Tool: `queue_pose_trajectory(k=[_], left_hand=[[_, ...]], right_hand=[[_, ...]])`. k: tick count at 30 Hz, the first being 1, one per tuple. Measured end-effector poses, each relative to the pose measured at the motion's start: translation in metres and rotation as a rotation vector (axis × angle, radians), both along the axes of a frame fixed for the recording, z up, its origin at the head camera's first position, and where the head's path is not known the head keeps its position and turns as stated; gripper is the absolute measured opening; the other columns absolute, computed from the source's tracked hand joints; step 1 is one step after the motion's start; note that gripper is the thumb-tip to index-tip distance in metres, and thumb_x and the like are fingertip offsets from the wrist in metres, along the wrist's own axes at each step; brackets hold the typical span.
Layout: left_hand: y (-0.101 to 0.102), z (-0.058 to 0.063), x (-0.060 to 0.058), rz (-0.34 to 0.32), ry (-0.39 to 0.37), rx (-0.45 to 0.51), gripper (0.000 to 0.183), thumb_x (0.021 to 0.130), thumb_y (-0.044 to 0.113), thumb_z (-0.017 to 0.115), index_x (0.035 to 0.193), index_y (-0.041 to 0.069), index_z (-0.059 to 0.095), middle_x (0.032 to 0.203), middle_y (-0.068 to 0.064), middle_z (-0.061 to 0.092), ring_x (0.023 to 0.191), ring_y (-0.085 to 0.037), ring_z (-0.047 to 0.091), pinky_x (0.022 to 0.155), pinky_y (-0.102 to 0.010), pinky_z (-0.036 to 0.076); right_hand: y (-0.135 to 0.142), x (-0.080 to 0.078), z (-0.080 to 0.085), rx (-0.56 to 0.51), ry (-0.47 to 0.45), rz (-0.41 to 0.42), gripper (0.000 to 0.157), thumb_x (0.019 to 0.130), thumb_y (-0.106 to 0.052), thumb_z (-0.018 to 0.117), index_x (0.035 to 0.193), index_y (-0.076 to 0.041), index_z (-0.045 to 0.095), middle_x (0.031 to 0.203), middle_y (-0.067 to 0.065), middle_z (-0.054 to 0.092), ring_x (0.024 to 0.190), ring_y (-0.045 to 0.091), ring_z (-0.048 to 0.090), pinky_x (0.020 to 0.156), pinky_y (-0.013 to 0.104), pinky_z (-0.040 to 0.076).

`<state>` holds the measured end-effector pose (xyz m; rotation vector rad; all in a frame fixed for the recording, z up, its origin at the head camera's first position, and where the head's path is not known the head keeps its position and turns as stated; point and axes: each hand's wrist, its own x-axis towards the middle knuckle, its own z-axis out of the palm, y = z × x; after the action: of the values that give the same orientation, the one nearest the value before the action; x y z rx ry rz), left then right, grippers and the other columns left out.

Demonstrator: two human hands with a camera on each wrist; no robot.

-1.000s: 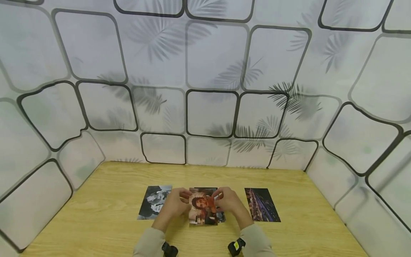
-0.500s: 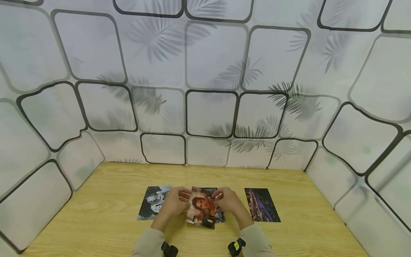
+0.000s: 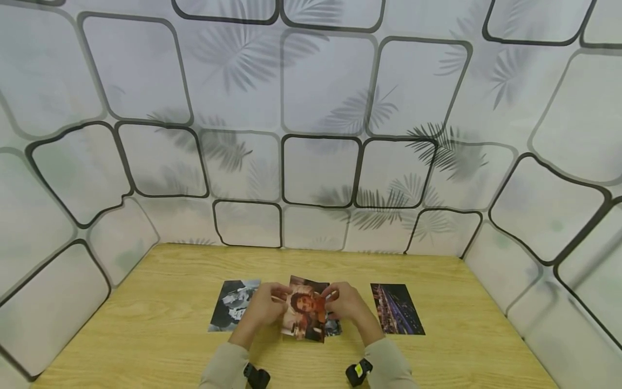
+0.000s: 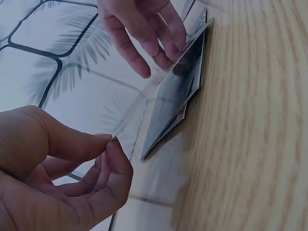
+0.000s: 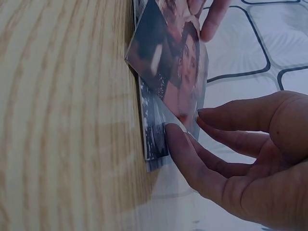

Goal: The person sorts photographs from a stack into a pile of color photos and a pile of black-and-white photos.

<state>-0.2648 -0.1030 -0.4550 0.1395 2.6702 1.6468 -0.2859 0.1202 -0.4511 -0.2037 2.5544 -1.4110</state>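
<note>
A colour photo print [image 3: 307,316] showing a person in red is tilted at the middle of the table, over other prints. My left hand [image 3: 268,307] pinches its left edge between thumb and forefinger; in the left wrist view that edge looks thin and pale. At the opposite edge, my right hand [image 3: 346,303] holds the print between thumb and fingertips, with a corner between them in the right wrist view. Beneath lies a black-and-white print [image 5: 153,130], mostly hidden by the colour one.
To the left lies another black-and-white print [image 3: 227,310], partly behind the left hand. A night-city print [image 3: 397,309] lies to the right. The wooden table [image 3: 184,270] meets a patterned curtain [image 3: 320,173] at its back and sides.
The colour print has turned from nearly straight to slanted, its lower edge swinging left. Since half a second ago its top has risen slightly. Both hands stay nearly in place.
</note>
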Motion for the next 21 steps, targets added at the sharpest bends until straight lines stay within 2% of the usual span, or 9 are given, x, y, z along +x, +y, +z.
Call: queue_pose_trajectory(k=[12,21], left_hand=[[0.004,0.002,-0.001,0.008,-0.004,0.063,0.033,0.084,-0.013,0.066,0.116,-0.005,0.072,0.105,-0.019,0.069,0.09,-0.025,0.07,0.067,-0.034,0.061],[0.012,0.004,0.002,-0.042,-0.03,0.154,0.032,0.084,-0.013,0.067,0.116,-0.009,0.069,0.103,-0.02,0.065,0.081,-0.018,0.07,0.068,-0.035,0.063]], right_hand=[[0.006,0.0,0.006,-0.016,-0.002,0.021,0.025,0.093,0.005,0.065,0.117,0.001,0.068,0.099,0.017,0.064,0.072,0.023,0.068,0.065,0.038,0.063],[0.018,-0.003,0.013,-0.053,0.009,-0.007,0.029,0.09,0.01,0.066,0.118,0.002,0.07,0.099,0.019,0.063,0.073,0.024,0.069,0.067,0.041,0.064]])
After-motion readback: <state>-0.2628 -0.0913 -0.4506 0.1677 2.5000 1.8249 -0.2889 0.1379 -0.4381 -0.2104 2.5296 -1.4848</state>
